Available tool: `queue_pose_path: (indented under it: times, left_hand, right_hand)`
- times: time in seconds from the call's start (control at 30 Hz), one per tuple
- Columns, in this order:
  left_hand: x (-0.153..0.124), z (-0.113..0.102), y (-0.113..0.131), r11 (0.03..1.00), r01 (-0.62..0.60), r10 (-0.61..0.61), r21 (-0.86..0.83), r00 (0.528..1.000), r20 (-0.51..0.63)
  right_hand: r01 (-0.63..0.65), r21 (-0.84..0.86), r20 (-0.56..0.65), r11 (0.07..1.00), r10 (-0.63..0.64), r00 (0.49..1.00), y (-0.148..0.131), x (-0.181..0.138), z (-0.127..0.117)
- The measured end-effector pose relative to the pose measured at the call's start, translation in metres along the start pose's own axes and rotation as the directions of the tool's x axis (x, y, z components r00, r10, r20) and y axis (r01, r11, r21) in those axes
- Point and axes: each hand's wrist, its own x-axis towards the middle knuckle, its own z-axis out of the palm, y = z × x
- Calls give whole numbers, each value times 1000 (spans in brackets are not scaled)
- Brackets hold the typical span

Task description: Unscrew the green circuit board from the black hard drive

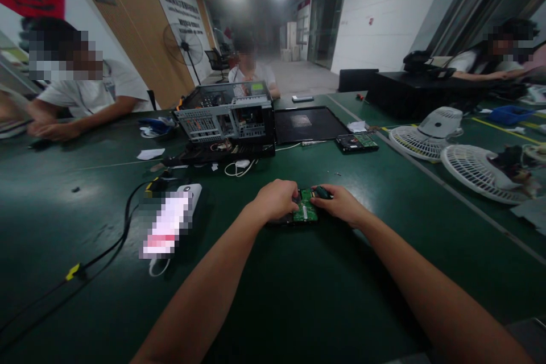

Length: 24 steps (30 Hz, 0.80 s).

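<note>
Right of the phone (173,222), the left hand (277,200) bends its fingers over the left end of the green-topped unit (304,214), which lies on the tabletop (298,278) between both hands, while the right hand (340,203) appears to pinch a dark piece (323,192) by its far right corner. Good handling here calls for steady, light bracing on the left and gentle, level movement on the right, without flexing the board. The left fingertips are hidden, so I cannot tell whether they clasp anything; the dark piece is too small to identify.
</note>
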Motion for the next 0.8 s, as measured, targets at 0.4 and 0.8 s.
queue_pose_path:
  times: [0.4, 0.8]
  left_hand:
    - [-12, -9, 15, 991, -129, 127, 25, 989, 78]
    - [-15, -5, 10, 975, -218, 208, 33, 958, 196]
  right_hand:
    - [35, 4, -164, 999, -33, 986, 1, 5, -17]
    - [-26, -82, -98, 996, 17, 995, 2, 4, -17]
